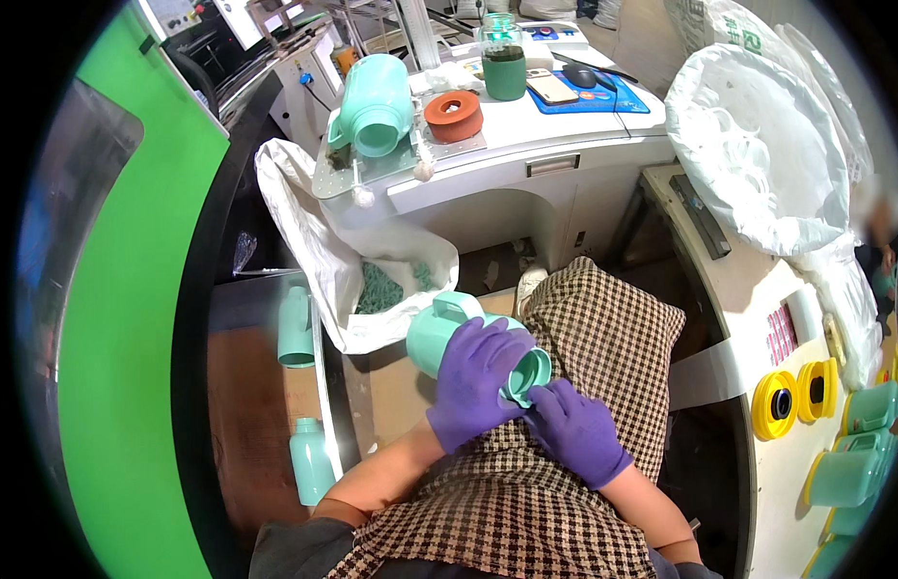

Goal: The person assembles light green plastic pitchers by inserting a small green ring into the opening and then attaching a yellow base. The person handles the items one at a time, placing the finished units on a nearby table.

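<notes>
Over my lap lies a mint-green plastic jug (428, 340) with a loop handle, tilted so its round mouth points toward my right hand. My purple-gloved left hand (476, 381) wraps round the jug's body close to the mouth. At the lower rim of the mouth are the closed fingers of my right hand (576, 434), also in a purple glove. A small curl of green plastic shows by those fingertips. Whatever else the right hand grips is hidden by its fingers.
An open white sack (309, 251) holds green shavings. On the white table (507, 145) ahead lie another green jug (377, 101), an orange tape roll (453, 117) and a drink jar (504, 72). Yellow lids (775, 405) and several green jugs (843, 478) line the right-hand bench.
</notes>
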Demonstrator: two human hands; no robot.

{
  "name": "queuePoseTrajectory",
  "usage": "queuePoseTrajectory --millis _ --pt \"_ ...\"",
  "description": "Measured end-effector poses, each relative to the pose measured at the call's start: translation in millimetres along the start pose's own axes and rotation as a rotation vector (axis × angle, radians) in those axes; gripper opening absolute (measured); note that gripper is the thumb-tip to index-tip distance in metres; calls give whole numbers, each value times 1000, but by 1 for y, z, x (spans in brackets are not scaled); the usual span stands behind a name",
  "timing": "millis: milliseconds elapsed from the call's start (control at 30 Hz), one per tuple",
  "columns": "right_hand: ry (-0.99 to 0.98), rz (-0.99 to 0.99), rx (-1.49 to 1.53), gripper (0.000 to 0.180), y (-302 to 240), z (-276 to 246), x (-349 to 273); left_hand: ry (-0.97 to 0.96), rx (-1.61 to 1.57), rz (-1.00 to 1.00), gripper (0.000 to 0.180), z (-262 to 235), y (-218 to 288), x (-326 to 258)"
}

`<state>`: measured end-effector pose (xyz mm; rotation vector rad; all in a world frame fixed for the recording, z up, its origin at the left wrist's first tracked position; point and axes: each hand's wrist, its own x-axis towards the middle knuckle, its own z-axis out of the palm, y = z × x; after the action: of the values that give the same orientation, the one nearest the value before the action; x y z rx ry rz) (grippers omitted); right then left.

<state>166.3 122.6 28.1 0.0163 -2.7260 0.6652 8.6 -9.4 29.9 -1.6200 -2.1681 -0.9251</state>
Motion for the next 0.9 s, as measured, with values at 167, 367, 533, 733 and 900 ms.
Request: queuePoseTrajectory --millis 167,367,533,733,900 --pt "-134 706 1140 13 -3 -24 -16 0 37 52 67 -3 11 -1" --pt "786 -552 2588 20 22 -133 -125 -102 -406 -661 73 -15 -71 -58" --pt "818 -432 1629 27 40 -170 -58 118 -71 -164 60 -21 -45 -92" --pt "-114 -208 108 33 0 -15 148 134 -53 44 33 -35 -19 -49" --pt "180 -442 95 46 25 -51 120 184 -57 -149 34 -33 -36 -68"
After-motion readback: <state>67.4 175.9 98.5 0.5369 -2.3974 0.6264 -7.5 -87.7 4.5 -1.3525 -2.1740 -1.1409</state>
